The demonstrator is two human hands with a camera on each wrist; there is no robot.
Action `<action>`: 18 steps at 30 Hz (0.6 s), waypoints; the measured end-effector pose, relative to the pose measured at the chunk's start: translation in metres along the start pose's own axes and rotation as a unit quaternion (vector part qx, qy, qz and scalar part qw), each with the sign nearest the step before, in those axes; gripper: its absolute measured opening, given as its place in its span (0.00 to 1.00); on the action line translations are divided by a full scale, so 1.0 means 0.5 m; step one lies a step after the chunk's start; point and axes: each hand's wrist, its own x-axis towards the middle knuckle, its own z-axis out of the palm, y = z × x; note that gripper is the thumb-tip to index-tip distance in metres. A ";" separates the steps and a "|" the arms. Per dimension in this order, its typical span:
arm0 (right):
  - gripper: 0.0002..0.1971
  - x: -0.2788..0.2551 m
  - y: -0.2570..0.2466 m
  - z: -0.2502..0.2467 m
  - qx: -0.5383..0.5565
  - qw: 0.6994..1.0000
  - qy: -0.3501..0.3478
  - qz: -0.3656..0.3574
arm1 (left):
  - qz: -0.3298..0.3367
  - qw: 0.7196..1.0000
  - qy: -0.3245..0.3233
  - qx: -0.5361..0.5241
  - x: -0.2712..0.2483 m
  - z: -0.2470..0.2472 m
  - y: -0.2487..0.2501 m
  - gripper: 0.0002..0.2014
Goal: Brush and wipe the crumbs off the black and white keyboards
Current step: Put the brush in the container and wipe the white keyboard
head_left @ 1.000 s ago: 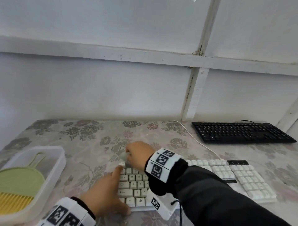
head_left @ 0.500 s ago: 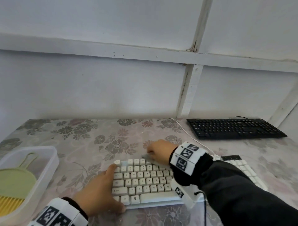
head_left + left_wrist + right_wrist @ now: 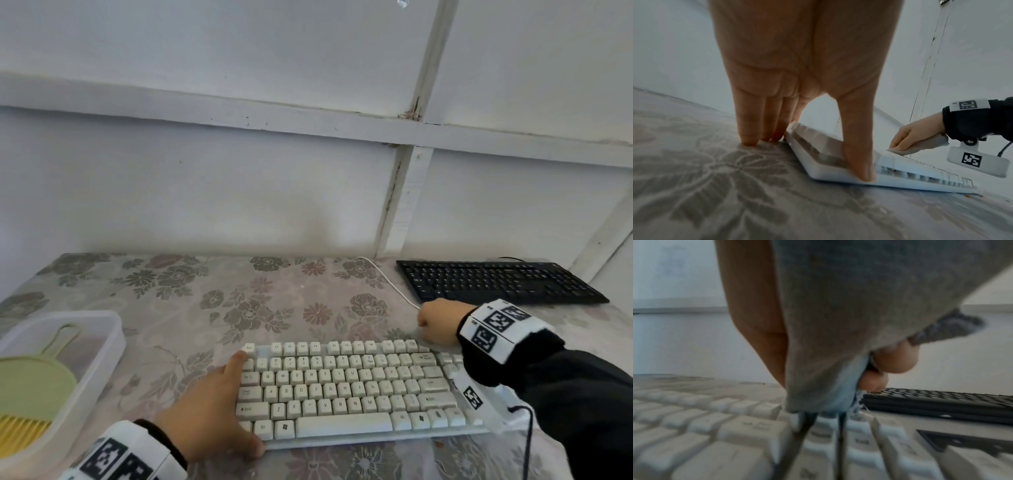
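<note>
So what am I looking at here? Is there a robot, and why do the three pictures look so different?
No robot: a person cleans with bare hands, wearing cameras. The wide picture comes from the head; the two close ones look along each wrist. On the floral-patterned table lies a white plastic keyboard. The left hand steadies its left end, thumb on the front edge, other fingers straight down to the table beside it. The right hand grips a pale grey wiping cloth and presses it on the top row of keys at the right. A black flat keyboard waits farther back at the right. At the left, a clear plastic tub holds a pale green brush with yellow bristles.
</note>
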 end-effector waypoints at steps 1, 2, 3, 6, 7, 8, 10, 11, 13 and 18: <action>0.14 -0.004 -0.027 -0.011 -0.005 1.000 0.015 -0.013 | 0.001 1.000 0.001 0.003 0.000 -0.001 0.000 0.60; 0.12 -0.007 -0.057 -0.020 0.009 0.999 0.032 -0.036 | 0.000 1.000 0.001 0.005 0.000 -0.001 0.000 0.61; 0.09 -0.009 -0.092 -0.027 0.034 0.996 0.046 -0.065 | -0.001 1.000 0.000 0.005 -0.001 -0.001 0.001 0.60; 0.08 -0.007 -0.215 -0.035 0.109 0.978 0.069 -0.163 | 0.003 1.000 0.008 -0.003 -0.004 -0.002 0.003 0.59; 0.09 -0.004 -0.256 -0.034 0.123 0.971 0.067 -0.193 | 0.005 1.000 0.010 -0.005 -0.005 -0.003 0.004 0.58; 0.09 -0.004 -0.296 -0.035 0.130 0.964 0.067 -0.223 | 0.006 1.000 0.013 -0.006 -0.005 -0.003 0.004 0.58; 0.11 -0.003 -0.356 -0.036 0.106 0.954 0.072 -0.271 | 0.008 1.000 0.013 -0.004 -0.005 -0.004 0.004 0.58; 0.12 -0.002 -0.375 -0.035 0.086 0.952 0.077 -0.284 | 0.006 1.000 0.011 0.000 -0.006 -0.005 0.005 0.58; 0.11 0.003 -0.385 -0.026 0.055 0.951 0.090 -0.290 | 0.002 1.000 0.010 0.008 -0.007 -0.007 0.006 0.59; 0.18 0.007 -0.330 0.003 0.100 0.953 0.094 -0.269 | 0.000 1.000 0.012 0.003 -0.009 -0.006 0.006 0.60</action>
